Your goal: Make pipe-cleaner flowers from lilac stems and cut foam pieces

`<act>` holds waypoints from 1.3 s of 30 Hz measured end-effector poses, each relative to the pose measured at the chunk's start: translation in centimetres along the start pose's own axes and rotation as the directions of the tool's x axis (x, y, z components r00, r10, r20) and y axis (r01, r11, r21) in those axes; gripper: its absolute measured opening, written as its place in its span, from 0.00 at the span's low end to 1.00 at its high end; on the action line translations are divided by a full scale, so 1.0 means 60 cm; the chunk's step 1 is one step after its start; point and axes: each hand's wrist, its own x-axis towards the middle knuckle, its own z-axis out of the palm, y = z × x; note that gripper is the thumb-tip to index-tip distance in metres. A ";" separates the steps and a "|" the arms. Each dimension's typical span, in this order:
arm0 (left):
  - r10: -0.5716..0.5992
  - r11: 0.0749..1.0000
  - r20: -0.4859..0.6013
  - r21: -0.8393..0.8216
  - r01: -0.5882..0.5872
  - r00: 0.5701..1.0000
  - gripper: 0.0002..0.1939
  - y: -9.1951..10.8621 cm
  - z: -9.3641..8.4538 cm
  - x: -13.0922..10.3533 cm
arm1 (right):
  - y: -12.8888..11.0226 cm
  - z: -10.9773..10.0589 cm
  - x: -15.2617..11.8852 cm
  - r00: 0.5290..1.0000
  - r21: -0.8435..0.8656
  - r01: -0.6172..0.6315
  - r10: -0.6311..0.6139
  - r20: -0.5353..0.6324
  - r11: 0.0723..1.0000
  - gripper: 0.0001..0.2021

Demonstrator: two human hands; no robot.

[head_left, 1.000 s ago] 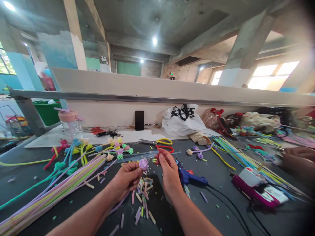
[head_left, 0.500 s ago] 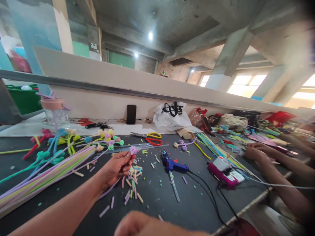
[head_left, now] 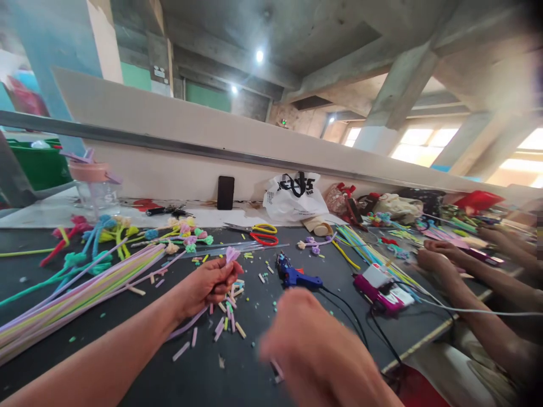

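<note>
Between the fingertips of my left hand (head_left: 218, 281) is a small lilac pipe-cleaner flower (head_left: 231, 254), its stem trailing below the palm. My right hand (head_left: 311, 333) is smeared by motion in the lower middle; its fingers cannot be made out. Just beyond it lies a blue glue gun (head_left: 299, 277), whose cable runs toward the front edge. Short cut pipe-cleaner pieces (head_left: 229, 316) are scattered beneath my left hand. Red and yellow-handled scissors (head_left: 263, 232) lie farther back.
Long pastel pipe cleaners (head_left: 93, 288) and finished coloured flowers (head_left: 190, 234) spread across the left. A phone (head_left: 225, 193) leans on the partition near a white bag (head_left: 294, 198). To the right are a magenta and white device (head_left: 384, 289) and a co-worker's hands (head_left: 436, 257).
My right hand has risen from the bottom edge and moved rightward, up toward the glue gun. The left hand keeps the lilac flower and has barely shifted.
</note>
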 end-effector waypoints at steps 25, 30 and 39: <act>0.032 0.999 -0.148 0.007 -0.032 0.988 0.10 -0.012 0.016 0.011 | 0.092 0.042 0.214 0.946 0.380 -0.073 -0.056 0.318 0.922 0.13; 0.068 0.997 -0.231 0.057 -0.056 0.971 0.11 -0.012 0.021 0.014 | 0.091 0.044 0.212 0.947 0.398 -0.061 -0.073 0.312 0.916 0.13; 0.084 0.995 -0.227 0.074 -0.068 0.970 0.11 0.000 0.011 0.015 | 0.089 0.048 0.211 0.952 0.453 0.021 -0.157 0.263 0.891 0.24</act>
